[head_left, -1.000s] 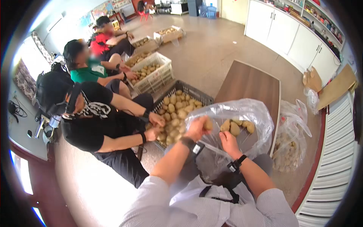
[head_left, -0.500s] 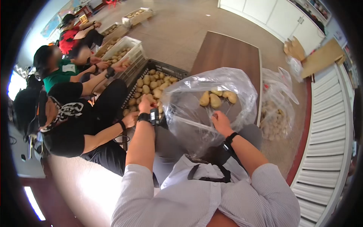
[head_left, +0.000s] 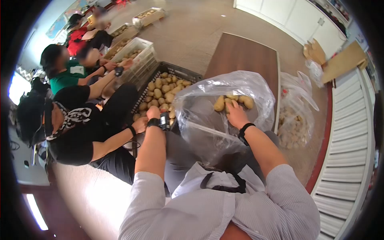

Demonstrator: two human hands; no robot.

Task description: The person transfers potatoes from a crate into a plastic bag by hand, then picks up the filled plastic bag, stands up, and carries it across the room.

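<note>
Several potatoes point(head_left: 219, 103) lie inside a clear plastic bag point(head_left: 262, 86) spread at the near end of a brown table. My right hand point(head_left: 237, 114) reaches over the bag's opening, its fingers on one of these potatoes. At the near edge of a black crate point(head_left: 193, 76) full of loose potatoes point(head_left: 162, 89) is my left hand point(head_left: 153, 113). Its fingers are bunched, and what they hold, if anything, is hidden. A co-worker's hand is close beside its left side.
The brown table point(head_left: 244, 52) extends away ahead. On the floor at right stands another clear bag of potatoes point(head_left: 291, 128). Co-workers sit along the left by a white crate point(head_left: 146, 54) and further boxes point(head_left: 150, 16). Cardboard point(head_left: 344, 62) leans at right.
Since a second ago my left hand has moved from the bag to the black crate. My right hand has moved forward onto a potato in the bag. The view has shifted.
</note>
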